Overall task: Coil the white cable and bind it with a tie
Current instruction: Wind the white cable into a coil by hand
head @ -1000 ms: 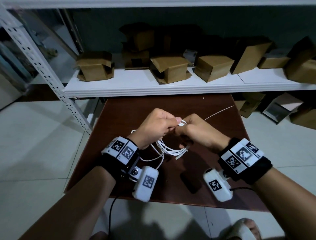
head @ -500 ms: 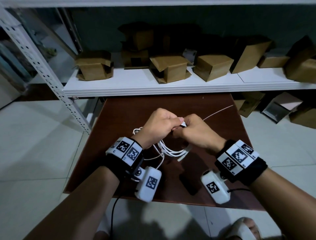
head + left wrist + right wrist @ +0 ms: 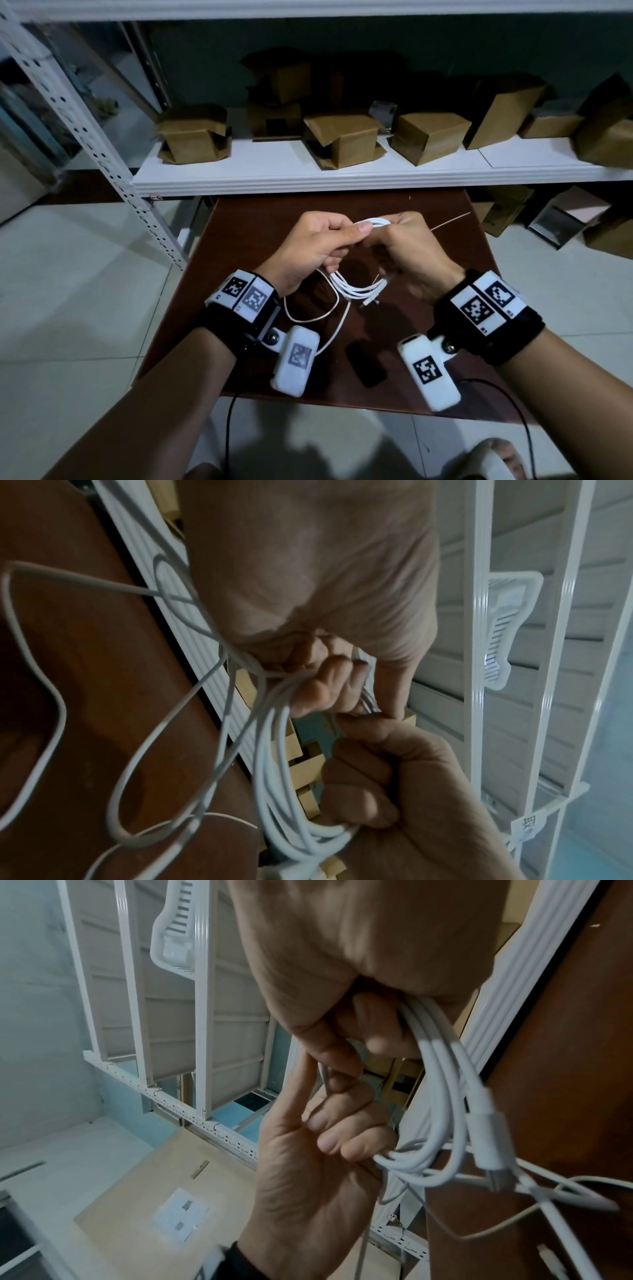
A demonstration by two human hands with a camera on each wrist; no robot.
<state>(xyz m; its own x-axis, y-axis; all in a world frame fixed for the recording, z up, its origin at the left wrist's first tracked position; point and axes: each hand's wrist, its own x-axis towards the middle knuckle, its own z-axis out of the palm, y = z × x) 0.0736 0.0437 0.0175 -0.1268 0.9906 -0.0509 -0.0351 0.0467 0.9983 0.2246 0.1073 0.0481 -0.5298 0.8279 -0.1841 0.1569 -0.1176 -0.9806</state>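
Both hands' grip curled tight on white cable (image 3: 356, 291) coil, left hand (image 3: 317, 245), right hand (image 3: 411, 253)

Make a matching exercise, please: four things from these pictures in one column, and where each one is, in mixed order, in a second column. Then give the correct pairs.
Things
1. white cable
2. thin white tie
3. cardboard boxes
4. black object

Places
a. on the white shelf behind the table
b. flat on the brown table, near its front edge
c. held in loops by the left hand and right hand
d. sticking out beyond the right hand

Pairs: 1-c, 2-d, 3-a, 4-b
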